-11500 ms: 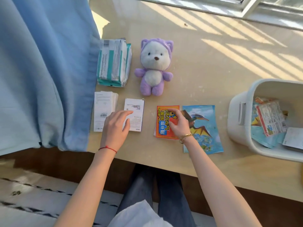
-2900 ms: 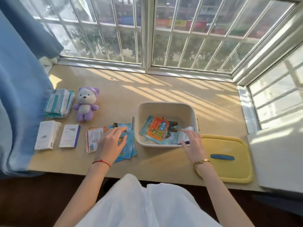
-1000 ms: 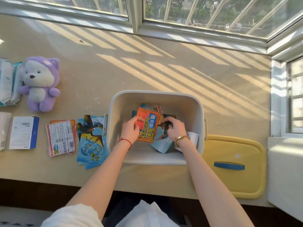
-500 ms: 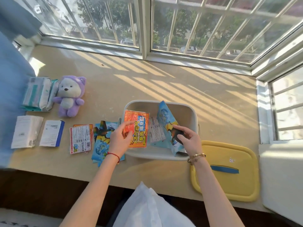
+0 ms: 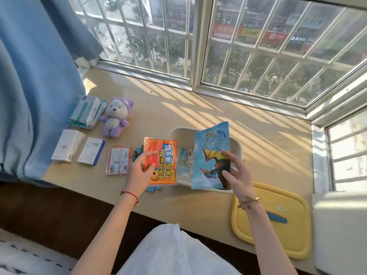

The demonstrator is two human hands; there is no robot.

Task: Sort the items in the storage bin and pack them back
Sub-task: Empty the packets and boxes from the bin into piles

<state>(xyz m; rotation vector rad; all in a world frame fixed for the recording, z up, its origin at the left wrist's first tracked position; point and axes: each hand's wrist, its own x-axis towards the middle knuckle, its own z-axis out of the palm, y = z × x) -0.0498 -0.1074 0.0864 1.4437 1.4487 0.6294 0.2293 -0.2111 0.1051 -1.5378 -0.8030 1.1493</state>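
Nearest, yellow lid (image 5: 278,231) laid flat on surface (image 5: 198,120) at 4 o'clock. Orange packet (image 5: 161,161) pinched by left hand (image 5: 139,176), thumb on front. Blue dinosaur packet (image 5: 211,155) gripped by right hand (image 5: 237,173), fingers curled on its edge, above white storage bin (image 5: 237,149). Further, at 10 o'clock, boxes (image 5: 79,150), purple plush toy (image 5: 116,117), tissue packs (image 5: 87,112) seen.

Single head view, looking forward-down over windowsill counter (image 5: 198,116), near, toward window.
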